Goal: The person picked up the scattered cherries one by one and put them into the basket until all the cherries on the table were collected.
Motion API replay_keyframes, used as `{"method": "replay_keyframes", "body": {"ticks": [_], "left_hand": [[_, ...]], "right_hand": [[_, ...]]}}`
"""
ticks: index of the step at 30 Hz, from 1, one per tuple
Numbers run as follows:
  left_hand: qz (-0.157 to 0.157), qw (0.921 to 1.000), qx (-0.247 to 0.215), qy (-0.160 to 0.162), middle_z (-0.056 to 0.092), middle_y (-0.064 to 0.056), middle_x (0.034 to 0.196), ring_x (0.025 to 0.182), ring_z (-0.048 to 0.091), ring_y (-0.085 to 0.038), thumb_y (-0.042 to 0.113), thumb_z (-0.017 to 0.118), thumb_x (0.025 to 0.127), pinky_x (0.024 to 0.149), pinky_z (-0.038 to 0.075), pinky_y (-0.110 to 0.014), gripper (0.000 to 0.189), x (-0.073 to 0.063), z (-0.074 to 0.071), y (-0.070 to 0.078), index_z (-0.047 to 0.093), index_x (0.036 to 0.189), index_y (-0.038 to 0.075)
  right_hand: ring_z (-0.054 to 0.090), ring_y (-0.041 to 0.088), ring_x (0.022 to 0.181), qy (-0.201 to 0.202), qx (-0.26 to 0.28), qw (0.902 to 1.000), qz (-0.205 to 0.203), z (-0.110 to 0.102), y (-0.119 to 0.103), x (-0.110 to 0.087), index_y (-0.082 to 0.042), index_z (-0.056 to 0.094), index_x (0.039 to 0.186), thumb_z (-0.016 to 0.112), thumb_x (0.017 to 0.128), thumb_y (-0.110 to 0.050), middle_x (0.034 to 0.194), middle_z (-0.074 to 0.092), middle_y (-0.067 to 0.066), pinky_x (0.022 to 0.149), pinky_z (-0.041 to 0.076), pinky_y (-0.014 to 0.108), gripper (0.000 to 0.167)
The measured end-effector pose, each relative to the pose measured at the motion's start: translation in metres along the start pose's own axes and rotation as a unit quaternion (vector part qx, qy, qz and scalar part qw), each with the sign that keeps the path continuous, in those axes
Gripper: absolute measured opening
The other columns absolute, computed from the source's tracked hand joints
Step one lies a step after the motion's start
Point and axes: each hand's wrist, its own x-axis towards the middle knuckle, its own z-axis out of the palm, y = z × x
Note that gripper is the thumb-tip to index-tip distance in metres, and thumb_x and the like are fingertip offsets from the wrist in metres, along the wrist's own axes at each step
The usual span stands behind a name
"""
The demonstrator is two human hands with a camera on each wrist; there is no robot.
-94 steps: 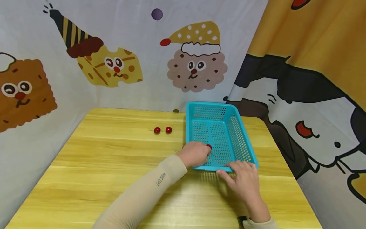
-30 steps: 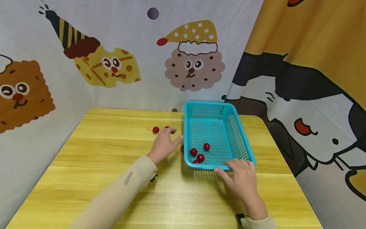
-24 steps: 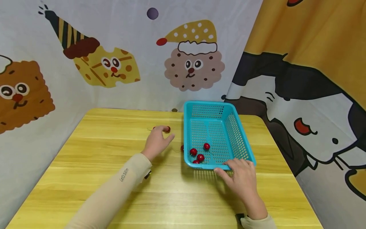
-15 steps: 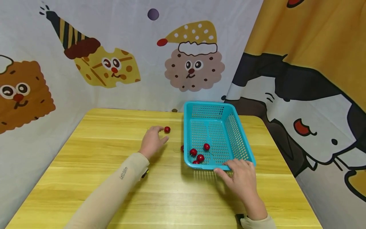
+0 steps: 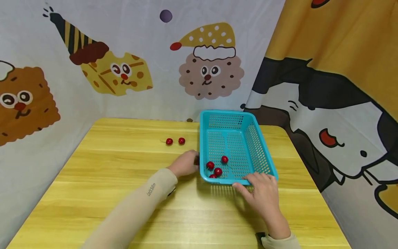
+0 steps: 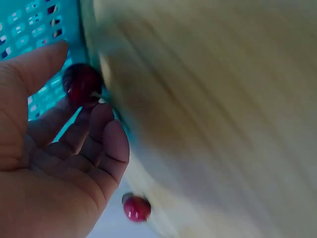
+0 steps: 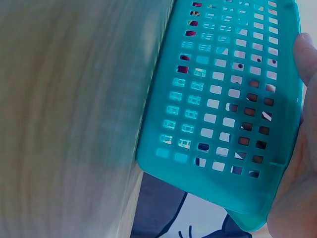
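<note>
My left hand (image 5: 186,163) is low at the left wall of the turquoise plastic basket (image 5: 269,157). Its thumb and curled fingers are round a dark red cherry (image 6: 81,85) with a thin stem, seen in the left wrist view right against the basket; in the head view the hand hides this cherry. My right hand (image 5: 264,193) grips the basket's near rim at the right corner, fingers over the edge and thumb along the front. Several cherries lie inside at the near left, including one cherry (image 5: 224,159) slightly apart from the others.
Two more cherries, a left cherry (image 5: 169,141) and a right cherry (image 5: 181,140), lie with stems on the wooden table (image 5: 102,180), left of the basket. Behind the table hangs a pale cloth (image 5: 168,69) with cartoon prints, and a yellow curtain (image 5: 348,41) is at the right.
My left hand left the basket, reached to the two back cherries, then came back right and down to the cherry beside the basket wall. The right hand stays on the rim.
</note>
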Motion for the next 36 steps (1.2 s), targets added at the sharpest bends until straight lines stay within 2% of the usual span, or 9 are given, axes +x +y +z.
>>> {"method": "replay_keyframes", "body": {"ticks": [4, 9, 14, 17, 20, 23, 26, 30, 36], "left_hand": [[0.022, 0.9994, 0.004, 0.025, 0.075, -0.01, 0.096, 0.09, 0.068, -0.021, 0.006, 0.079, 0.089, 0.092, 0.063, -0.044, 0.015, 0.006, 0.012, 0.0, 0.073, 0.102, 0.005], [0.022, 0.9987, 0.014, 0.044, 0.076, -0.01, 0.096, 0.091, 0.071, -0.023, 0.004, 0.078, 0.089, 0.091, 0.064, -0.045, 0.013, 0.004, 0.014, -0.003, 0.073, 0.101, 0.005], [-0.045, 0.997, 0.023, 0.058, 0.075, -0.014, 0.115, 0.109, 0.071, -0.029, 0.011, 0.078, 0.097, 0.101, 0.06, -0.047, 0.023, -0.003, -0.007, -0.005, 0.073, 0.117, 0.002], [-0.08, 0.9908, -0.002, 0.109, 0.073, -0.014, 0.125, 0.113, 0.069, -0.029, 0.017, 0.077, 0.1, 0.103, 0.06, -0.045, 0.035, -0.005, -0.026, -0.002, 0.069, 0.131, 0.002], [-0.078, 0.9812, -0.038, 0.173, 0.071, -0.013, 0.127, 0.102, 0.067, -0.028, 0.022, 0.077, 0.101, 0.093, 0.062, -0.042, 0.041, -0.005, -0.043, 0.008, 0.067, 0.136, 0.003], [-0.04, 0.9792, -0.056, 0.191, 0.07, -0.01, 0.126, 0.094, 0.065, -0.026, 0.023, 0.076, 0.102, 0.084, 0.061, -0.038, 0.042, -0.003, -0.051, 0.027, 0.066, 0.139, 0.006], [0.014, 0.9873, -0.036, 0.154, 0.069, -0.009, 0.131, 0.105, 0.067, -0.026, 0.024, 0.075, 0.102, 0.092, 0.061, -0.039, 0.043, -0.002, -0.045, 0.048, 0.065, 0.14, 0.007], [0.081, 0.9916, 0.051, 0.087, 0.069, -0.006, 0.14, 0.127, 0.067, -0.024, 0.029, 0.074, 0.103, 0.111, 0.057, -0.04, 0.043, 0.001, -0.027, 0.067, 0.065, 0.141, 0.01], [0.093, 0.9877, 0.124, 0.022, 0.072, -0.002, 0.136, 0.123, 0.069, -0.02, 0.036, 0.072, 0.104, 0.109, 0.057, -0.036, 0.041, 0.014, -0.009, 0.082, 0.067, 0.139, 0.013]], "right_hand": [[0.071, 0.031, 0.089, -0.01, -0.005, 0.9999, 0.002, 0.002, -0.001, -0.001, -0.016, 0.079, 0.096, 0.064, 0.093, -0.074, 0.091, 0.08, 0.004, 0.086, 0.042, 0.047, 0.06], [0.071, 0.031, 0.087, -0.001, -0.001, 1.0, 0.0, 0.003, -0.002, 0.0, -0.015, 0.079, 0.094, 0.067, 0.092, -0.072, 0.09, 0.079, 0.004, 0.085, 0.042, 0.047, 0.059], [0.071, 0.03, 0.087, -0.002, 0.003, 1.0, -0.001, 0.003, -0.003, 0.001, -0.016, 0.079, 0.094, 0.067, 0.091, -0.072, 0.089, 0.079, 0.003, 0.085, 0.041, 0.047, 0.057], [0.071, 0.03, 0.087, -0.003, 0.002, 1.0, -0.003, 0.002, -0.002, 0.002, -0.016, 0.079, 0.095, 0.067, 0.091, -0.072, 0.09, 0.079, 0.003, 0.086, 0.041, 0.047, 0.058], [0.071, 0.031, 0.088, 0.001, 0.001, 1.0, -0.003, 0.002, -0.001, 0.002, -0.015, 0.079, 0.095, 0.064, 0.093, -0.074, 0.091, 0.079, 0.004, 0.086, 0.042, 0.047, 0.06], [0.072, 0.032, 0.09, 0.004, 0.0, 1.0, -0.001, 0.001, -0.001, 0.001, -0.015, 0.079, 0.095, 0.06, 0.095, -0.075, 0.092, 0.08, 0.005, 0.087, 0.043, 0.049, 0.063], [0.072, 0.032, 0.091, 0.0, -0.002, 1.0, 0.002, 0.001, -0.001, 0.001, -0.015, 0.079, 0.096, 0.06, 0.096, -0.075, 0.094, 0.08, 0.006, 0.087, 0.044, 0.049, 0.063], [0.073, 0.032, 0.091, 0.002, -0.003, 1.0, -0.004, 0.001, -0.002, 0.001, -0.014, 0.079, 0.096, 0.056, 0.096, -0.077, 0.094, 0.081, 0.006, 0.087, 0.044, 0.049, 0.067], [0.072, 0.033, 0.09, 0.005, -0.009, 0.9999, -0.006, 0.001, -0.002, 0.001, -0.013, 0.08, 0.096, 0.05, 0.098, -0.08, 0.094, 0.081, 0.006, 0.086, 0.045, 0.05, 0.073]]}}
